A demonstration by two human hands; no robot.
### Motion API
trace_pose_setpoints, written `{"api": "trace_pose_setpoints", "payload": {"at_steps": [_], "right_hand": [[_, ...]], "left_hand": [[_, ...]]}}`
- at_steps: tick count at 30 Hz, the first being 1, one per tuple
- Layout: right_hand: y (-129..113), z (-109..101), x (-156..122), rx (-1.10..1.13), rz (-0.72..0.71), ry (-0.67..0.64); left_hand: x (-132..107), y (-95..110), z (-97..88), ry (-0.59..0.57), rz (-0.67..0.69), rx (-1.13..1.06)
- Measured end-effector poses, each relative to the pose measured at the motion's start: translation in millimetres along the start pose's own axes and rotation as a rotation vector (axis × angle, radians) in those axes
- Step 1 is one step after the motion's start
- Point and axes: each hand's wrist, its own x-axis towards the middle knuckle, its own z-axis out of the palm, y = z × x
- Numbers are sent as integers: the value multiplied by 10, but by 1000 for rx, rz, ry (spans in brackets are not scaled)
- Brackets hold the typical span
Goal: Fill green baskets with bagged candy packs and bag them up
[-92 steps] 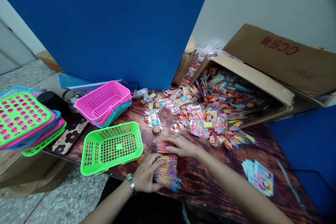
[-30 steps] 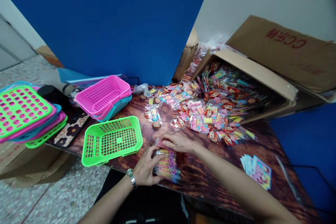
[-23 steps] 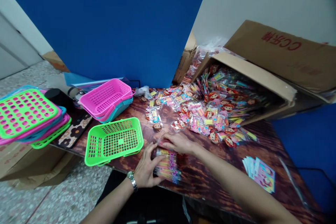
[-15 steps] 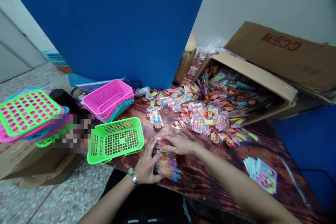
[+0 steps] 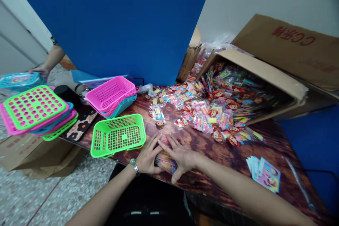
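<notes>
L hand [image 5: 147,156], fingers straight & thumb apart, flanks pkts of coloured sticks [image 5: 165,161] on wood-grain table [image 5: 225,153] nr green basket [image 5: 124,136]; R hand [image 5: 182,156], fingers spread wide, lies partly over them; neither closes round anything.

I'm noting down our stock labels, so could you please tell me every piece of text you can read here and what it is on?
"CC乐棒": red, upside down, on the cardboard flap; the last character is soft.
Other print on that flap: too faint to read.
Left carton: red print, too blurred.
Cards and packet pile: any lettering too small.
Bundle: any lettering too blurred.
</notes>
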Motion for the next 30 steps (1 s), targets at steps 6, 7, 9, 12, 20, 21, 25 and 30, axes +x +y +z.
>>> {"api": "trace_pose_setpoints", "payload": {"at_steps": [6, 7, 9, 12, 20, 21, 25, 30], "right_hand": [[-23, 21, 45, -35, 44, -25], [-26, 19, 51, -45, 48, -8], [-26, 8, 61, -63, 34, 40], [-20, -10, 65, -76, 4, 93], [24, -10, 68, -49, -14, 128], [32, -16, 70, -47, -15, 135], [55, -20, 81, -48, -1, 164], [93, 39, 102, -40, -22, 197]], "left_hand": [[2, 0, -41, -14, -9, 0], [7, 2, -51, -15, -11, -8], [17, 6, -66, -15, -11, -26], [34, -1, -72, -4, -11, -46], [10, 37, -110, 37, -37, -56], [-44, 98, -107, 97, -69, -64], [-357, 504, 23, 462, -428, -283], [-394, 949, 284, 121, -1117, -1280]]}}
